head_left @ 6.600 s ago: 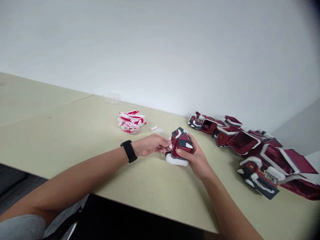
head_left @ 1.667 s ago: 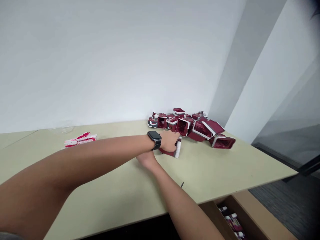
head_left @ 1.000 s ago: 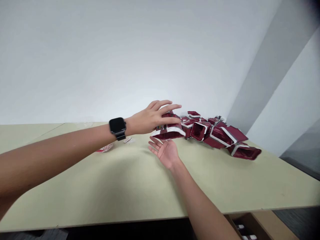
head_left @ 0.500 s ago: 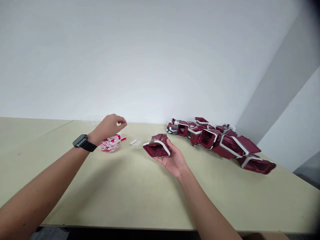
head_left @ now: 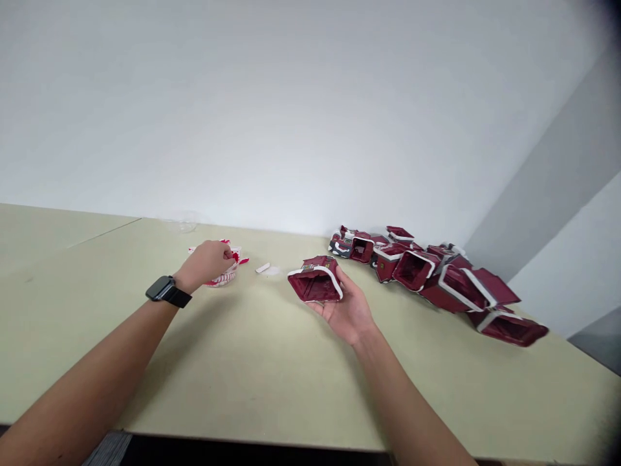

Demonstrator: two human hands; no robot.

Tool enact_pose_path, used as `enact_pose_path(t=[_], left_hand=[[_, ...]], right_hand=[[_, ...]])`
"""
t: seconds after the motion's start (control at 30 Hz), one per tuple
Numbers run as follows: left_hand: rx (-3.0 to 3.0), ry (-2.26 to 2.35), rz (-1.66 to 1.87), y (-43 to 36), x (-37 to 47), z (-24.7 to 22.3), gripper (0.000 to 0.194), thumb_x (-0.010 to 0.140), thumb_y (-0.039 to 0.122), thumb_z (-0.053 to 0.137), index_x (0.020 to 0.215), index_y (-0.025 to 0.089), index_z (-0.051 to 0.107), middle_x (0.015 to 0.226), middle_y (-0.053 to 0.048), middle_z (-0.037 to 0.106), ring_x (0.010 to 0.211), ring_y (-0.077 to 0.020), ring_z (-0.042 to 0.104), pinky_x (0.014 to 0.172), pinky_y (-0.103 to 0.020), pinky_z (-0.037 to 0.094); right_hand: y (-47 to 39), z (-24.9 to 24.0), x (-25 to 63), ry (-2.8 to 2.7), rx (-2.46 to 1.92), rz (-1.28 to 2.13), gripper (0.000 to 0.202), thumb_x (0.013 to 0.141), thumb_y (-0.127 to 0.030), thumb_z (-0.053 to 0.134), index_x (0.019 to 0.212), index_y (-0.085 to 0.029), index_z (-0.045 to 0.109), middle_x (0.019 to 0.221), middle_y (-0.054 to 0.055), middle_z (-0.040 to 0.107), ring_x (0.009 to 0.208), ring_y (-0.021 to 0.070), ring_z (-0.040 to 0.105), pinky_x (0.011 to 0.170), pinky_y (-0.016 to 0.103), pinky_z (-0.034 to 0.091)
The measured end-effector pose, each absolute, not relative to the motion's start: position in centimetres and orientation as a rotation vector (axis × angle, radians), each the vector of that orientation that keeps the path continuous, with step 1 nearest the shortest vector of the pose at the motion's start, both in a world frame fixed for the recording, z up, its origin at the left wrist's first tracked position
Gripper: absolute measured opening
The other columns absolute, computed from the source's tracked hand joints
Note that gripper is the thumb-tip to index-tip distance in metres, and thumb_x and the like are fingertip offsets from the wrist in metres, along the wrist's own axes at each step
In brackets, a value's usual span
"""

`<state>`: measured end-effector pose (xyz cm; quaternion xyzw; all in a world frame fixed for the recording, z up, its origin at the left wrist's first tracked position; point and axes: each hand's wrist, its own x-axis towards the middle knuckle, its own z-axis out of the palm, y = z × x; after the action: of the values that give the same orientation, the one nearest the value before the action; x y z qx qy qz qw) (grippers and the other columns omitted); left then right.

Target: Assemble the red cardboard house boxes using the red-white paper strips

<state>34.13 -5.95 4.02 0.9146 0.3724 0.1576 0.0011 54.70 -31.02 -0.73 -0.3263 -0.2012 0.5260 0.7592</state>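
My right hand [head_left: 352, 315] grips a small maroon box [head_left: 316, 286] with white trim, its wide open end turned toward me. The thumb lies on its right side and the fingers reach under it. My left hand [head_left: 207, 261], with a dark watch on the wrist, is at a bundle of red-and-white striped pieces [head_left: 222, 280] that seems to sit in a clear bowl or wrapping. Its fingers are curled together down into the bundle, and whatever is between the fingertips is hidden.
A row of similar maroon boxes [head_left: 412, 270] with white trim lies heaped along the right of the table [head_left: 262, 369]. A small white strip [head_left: 262, 267] rests between my hands. Clear plastic [head_left: 184, 223] lies by the back wall [head_left: 291, 116].
My left hand has lowered from above the striped bundle into it. The right hand keeps hold of the box. The whole view has shifted and tilted slightly.
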Motion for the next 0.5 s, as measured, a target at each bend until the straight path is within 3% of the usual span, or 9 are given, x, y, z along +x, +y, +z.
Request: enact_pose_path(t=[0.23, 0.37, 0.5], left_hand=[[2.968, 1.274, 0.413, -6.5, 34.0, 4.1, 0.029, 0.086, 0.033, 0.051, 0.061, 0.018, 0.053, 0.074, -0.013, 0.066, 0.081, -0.0273, 0.061, 0.076, -0.034, 0.036], [2.946, 1.280, 0.648, -6.9, 33.5, 4.4, 0.026, 0.092, 0.032, 0.045, 0.086, 0.016, 0.064, 0.099, -0.018, 0.070, 0.101, -0.0338, 0.061, 0.083, -0.039, 0.041], [2.731, 1.222, 0.935, -7.8, 33.2, 5.2, 0.028, 0.095, 0.023, 0.039, 0.112, 0.017, 0.061, 0.104, -0.016, 0.071, 0.098, -0.0298, 0.063, 0.081, -0.038, 0.046]], right_hand=[[-30.9, -0.8, 54.6, -0.465, -0.741, 1.124, 0.038, 0.098, -0.043, 0.057, 0.127, -0.021, 0.069, 0.134, 0.008, 0.069, 0.117, 0.0251, 0.068, 0.091, 0.039, 0.060], [-30.9, -1.2, 54.7, -0.493, -0.753, 1.121, 0.039, 0.096, -0.045, 0.060, 0.125, -0.021, 0.070, 0.135, 0.009, 0.068, 0.119, 0.0270, 0.067, 0.093, 0.041, 0.059], [-30.9, -1.5, 54.7, -0.504, -0.768, 1.124, 0.038, 0.095, -0.044, 0.063, 0.125, -0.023, 0.069, 0.135, 0.008, 0.069, 0.119, 0.0278, 0.067, 0.094, 0.043, 0.058]])
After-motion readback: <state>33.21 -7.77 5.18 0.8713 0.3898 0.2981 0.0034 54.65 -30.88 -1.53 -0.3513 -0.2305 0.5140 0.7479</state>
